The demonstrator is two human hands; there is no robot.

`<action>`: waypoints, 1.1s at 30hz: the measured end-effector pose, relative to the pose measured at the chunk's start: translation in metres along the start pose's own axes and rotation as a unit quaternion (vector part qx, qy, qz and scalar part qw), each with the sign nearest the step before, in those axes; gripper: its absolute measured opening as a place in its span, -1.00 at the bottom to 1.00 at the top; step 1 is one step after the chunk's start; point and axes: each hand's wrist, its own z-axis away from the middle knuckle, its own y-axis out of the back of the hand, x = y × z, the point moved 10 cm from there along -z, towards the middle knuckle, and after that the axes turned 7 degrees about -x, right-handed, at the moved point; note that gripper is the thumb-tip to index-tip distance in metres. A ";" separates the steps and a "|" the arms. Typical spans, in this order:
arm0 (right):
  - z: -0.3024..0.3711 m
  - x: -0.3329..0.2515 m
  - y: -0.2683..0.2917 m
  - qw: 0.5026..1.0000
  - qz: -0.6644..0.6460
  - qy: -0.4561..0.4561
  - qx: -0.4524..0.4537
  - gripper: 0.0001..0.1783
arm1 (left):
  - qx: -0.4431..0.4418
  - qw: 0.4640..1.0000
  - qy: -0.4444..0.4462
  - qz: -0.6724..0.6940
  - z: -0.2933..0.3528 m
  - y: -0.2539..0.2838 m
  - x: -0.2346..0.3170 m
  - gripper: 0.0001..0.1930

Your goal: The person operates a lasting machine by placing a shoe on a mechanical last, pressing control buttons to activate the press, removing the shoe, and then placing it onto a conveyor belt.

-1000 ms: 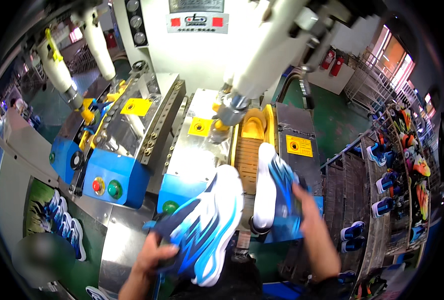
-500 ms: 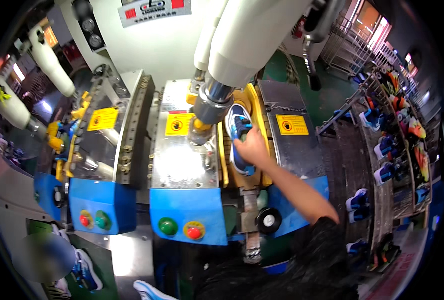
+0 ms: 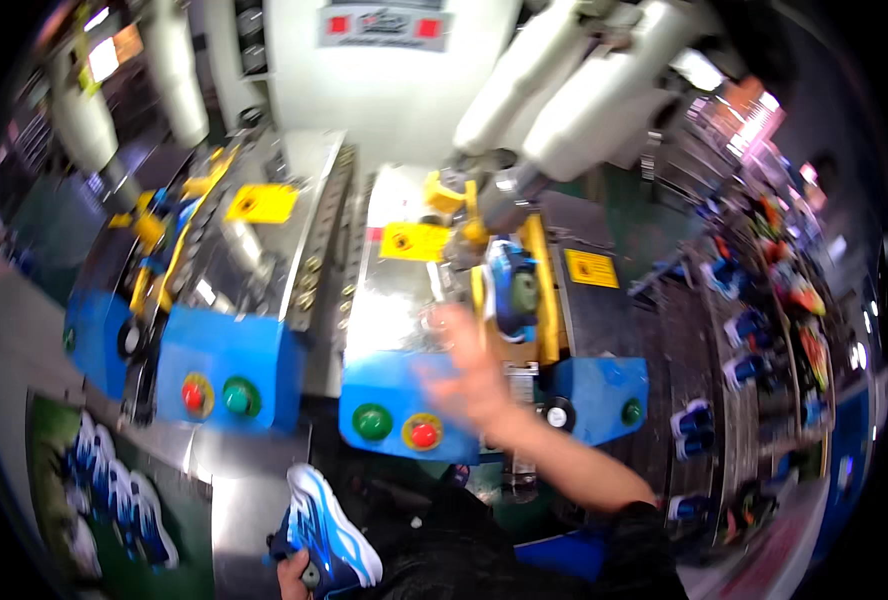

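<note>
At the lower edge my left hand (image 3: 294, 574) grips a blue-and-white sports shoe (image 3: 332, 525), its patterned sole turned up. My right hand (image 3: 469, 380) hangs blurred over the middle press's blue control box (image 3: 364, 375), near its red button (image 3: 424, 434) and green button (image 3: 372, 421). Its fingers look spread, with nothing in them. Just beyond that hand, another blue shoe (image 3: 510, 300) with a grey-green piece in its opening sits in the press, beside a yellow side plate (image 3: 542, 290).
White press arms (image 3: 599, 95) lean over the machine from above. A second press with a blue box (image 3: 226, 375) stands at the left. Several shoes (image 3: 114, 490) lie at the lower left. On the right, a shelf rack (image 3: 764, 400) carries several more shoes.
My right hand has left the shoe in the press and moved left and nearer. My left hand has come into view with the other shoe raised. The view has shifted.
</note>
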 end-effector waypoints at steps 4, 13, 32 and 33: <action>0.012 -0.090 -0.155 0.967 0.144 0.180 -0.111 -0.35 | 0.000 1.000 -0.028 -0.004 0.001 -0.003 0.007 -0.57; 0.081 -0.144 -0.172 0.952 -0.194 0.222 -0.085 -0.65 | 0.000 0.978 -0.165 0.126 0.059 0.031 0.006 -0.42; 0.344 -0.212 -0.387 0.754 -0.274 -0.121 -0.584 0.07 | 0.600 0.720 -0.261 -0.232 0.186 0.305 -0.095 -0.10; 0.372 -0.217 -0.416 0.782 -0.205 -0.089 -0.582 0.18 | 0.609 0.727 -0.218 -0.231 0.188 0.338 -0.101 -0.08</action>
